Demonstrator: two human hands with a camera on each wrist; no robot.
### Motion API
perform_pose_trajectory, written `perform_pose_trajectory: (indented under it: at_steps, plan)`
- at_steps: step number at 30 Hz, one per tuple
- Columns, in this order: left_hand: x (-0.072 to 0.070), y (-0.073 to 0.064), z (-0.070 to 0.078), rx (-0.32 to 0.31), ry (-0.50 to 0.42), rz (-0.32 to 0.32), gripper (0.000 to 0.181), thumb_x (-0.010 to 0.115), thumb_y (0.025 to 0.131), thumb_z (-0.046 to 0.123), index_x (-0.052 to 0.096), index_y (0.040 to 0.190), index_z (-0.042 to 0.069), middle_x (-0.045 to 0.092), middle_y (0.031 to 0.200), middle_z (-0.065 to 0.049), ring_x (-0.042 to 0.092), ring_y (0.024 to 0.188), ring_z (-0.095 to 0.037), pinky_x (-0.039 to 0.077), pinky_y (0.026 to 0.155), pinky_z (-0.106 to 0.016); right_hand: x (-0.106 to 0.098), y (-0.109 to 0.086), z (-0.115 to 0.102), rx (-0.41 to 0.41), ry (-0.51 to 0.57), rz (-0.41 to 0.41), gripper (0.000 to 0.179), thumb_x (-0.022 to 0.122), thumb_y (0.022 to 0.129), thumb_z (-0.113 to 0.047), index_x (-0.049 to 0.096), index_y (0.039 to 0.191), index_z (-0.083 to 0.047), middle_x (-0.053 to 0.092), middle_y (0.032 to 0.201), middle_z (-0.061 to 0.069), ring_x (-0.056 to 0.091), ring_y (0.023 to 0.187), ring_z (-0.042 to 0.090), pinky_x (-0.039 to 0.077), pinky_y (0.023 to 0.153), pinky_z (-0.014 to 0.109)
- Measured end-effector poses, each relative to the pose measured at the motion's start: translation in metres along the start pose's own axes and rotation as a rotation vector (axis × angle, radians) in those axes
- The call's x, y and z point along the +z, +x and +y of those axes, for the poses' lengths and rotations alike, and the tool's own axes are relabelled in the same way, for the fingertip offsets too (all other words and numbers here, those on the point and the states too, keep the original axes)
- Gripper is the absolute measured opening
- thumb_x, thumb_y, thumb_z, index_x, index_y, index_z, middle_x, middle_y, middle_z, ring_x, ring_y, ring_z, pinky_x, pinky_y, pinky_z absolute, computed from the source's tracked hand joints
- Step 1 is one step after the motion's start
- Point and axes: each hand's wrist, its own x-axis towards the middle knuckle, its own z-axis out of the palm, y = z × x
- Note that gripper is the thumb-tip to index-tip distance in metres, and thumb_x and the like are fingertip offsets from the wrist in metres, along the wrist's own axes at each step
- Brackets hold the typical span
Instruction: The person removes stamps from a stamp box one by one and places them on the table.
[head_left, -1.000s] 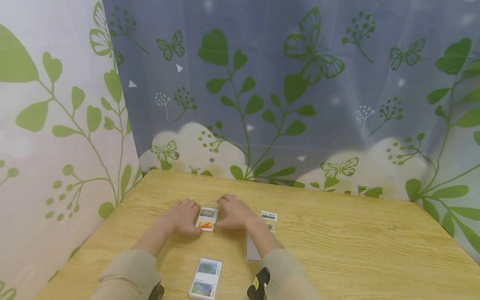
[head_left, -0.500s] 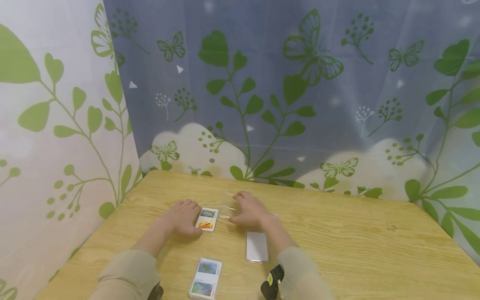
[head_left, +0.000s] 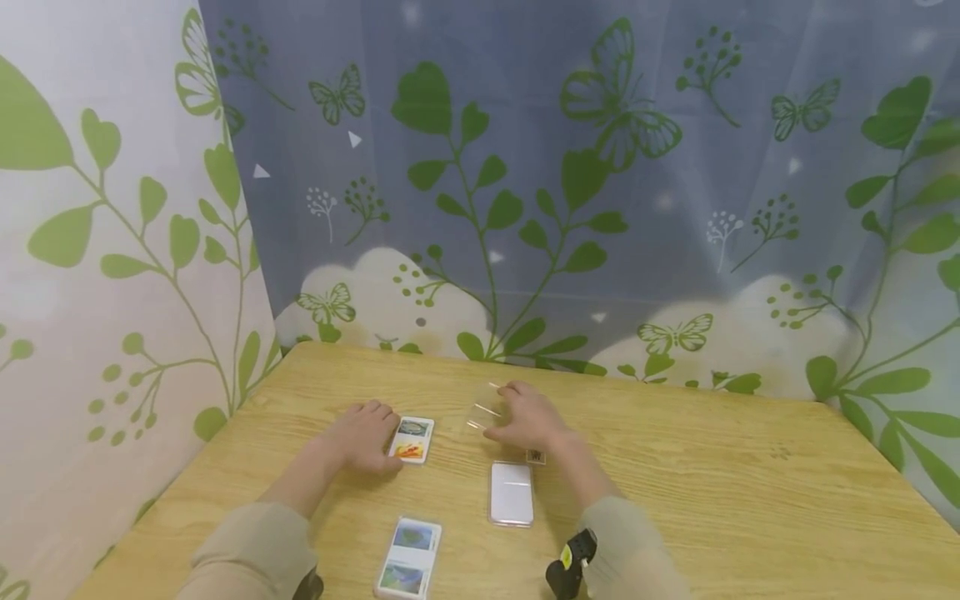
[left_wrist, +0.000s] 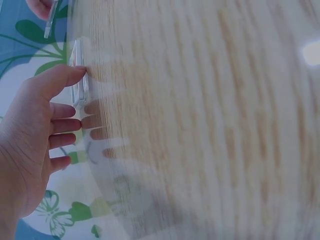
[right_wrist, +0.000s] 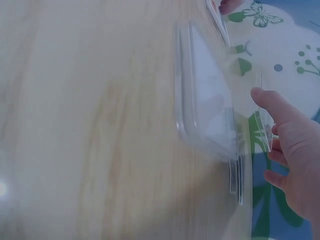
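Note:
My left hand (head_left: pixel 362 437) holds a small case of picture cards (head_left: pixel 412 440) on the table, its thumb at the near end and fingertips by the far left corner. The top card has a grey-green picture above an orange one. In the left wrist view the left thumb touches the edge of the case (left_wrist: pixel 80 90). My right hand (head_left: pixel 528 417) pinches a clear plastic lid (head_left: pixel 483 410), raised over the table, between thumb and fingers. The right wrist view has the lid (right_wrist: pixel 263 120) edge-on, beyond a white-topped clear case.
A case with blue-green picture cards (head_left: pixel 409 558) lies near the front. To its right is a clear case with a white top (head_left: pixel 512 494). A small card (head_left: pixel 536 457) lies partly under the right wrist. A patterned curtain (head_left: pixel 480 208) hangs behind the wooden table (head_left: pixel 712 500).
My right hand has moved right from the card case, carrying the clear lid away. The white-topped case has come into full view. My left hand has stayed at the card case.

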Motion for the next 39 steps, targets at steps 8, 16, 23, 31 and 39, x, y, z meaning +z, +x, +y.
perform_pose_trajectory:
  at_steps: [8,16,23,31,39]
  plan:
    - [-0.001,0.001,0.001,-0.004,0.000,-0.018,0.070,0.059,0.078,0.048,0.051,0.122,-0.005,0.051,0.124,-0.020,0.042,0.118,-0.036,0.032,0.100,-0.051,-0.007,-0.008,0.016,0.090,0.022,0.040,0.077,0.070,0.077,-0.045,0.046,0.131,0.004,0.044,0.133,0.021,0.043,0.120,0.036,0.036,0.100,0.047]
    - [0.002,0.001,0.000,-0.009,0.015,-0.020,0.072,0.057,0.078,0.051,0.050,0.124,-0.004,0.050,0.125,-0.019,0.042,0.119,-0.035,0.032,0.100,-0.050,0.000,-0.007,0.015,0.048,-0.031,-0.002,0.077,0.068,0.078,-0.048,0.047,0.131,0.003,0.047,0.131,0.022,0.042,0.121,0.038,0.034,0.101,0.049]
    - [-0.002,0.000,0.002,-0.013,-0.001,-0.029,0.071,0.058,0.079,0.049,0.050,0.125,-0.005,0.050,0.126,-0.020,0.041,0.120,-0.036,0.031,0.101,-0.051,0.012,-0.002,0.002,0.029,-0.032,-0.039,0.078,0.068,0.077,-0.051,0.047,0.132,0.000,0.045,0.133,0.020,0.041,0.122,0.037,0.032,0.102,0.050]
    - [0.000,0.001,0.003,-0.025,0.000,-0.029,0.070,0.058,0.079,0.050,0.050,0.124,-0.003,0.051,0.125,-0.018,0.042,0.119,-0.034,0.031,0.101,-0.050,0.017,0.000,-0.005,0.001,-0.023,-0.069,0.074,0.066,0.078,-0.051,0.049,0.131,-0.003,0.045,0.134,0.017,0.037,0.125,0.034,0.029,0.103,0.051]
    - [0.002,0.001,0.002,-0.017,0.014,-0.009,0.069,0.059,0.077,0.051,0.053,0.121,-0.002,0.053,0.121,-0.017,0.045,0.115,-0.033,0.034,0.099,-0.049,0.013,-0.001,-0.004,-0.026,-0.021,-0.094,0.072,0.067,0.078,-0.051,0.051,0.130,-0.005,0.045,0.133,0.017,0.036,0.125,0.034,0.028,0.103,0.053]
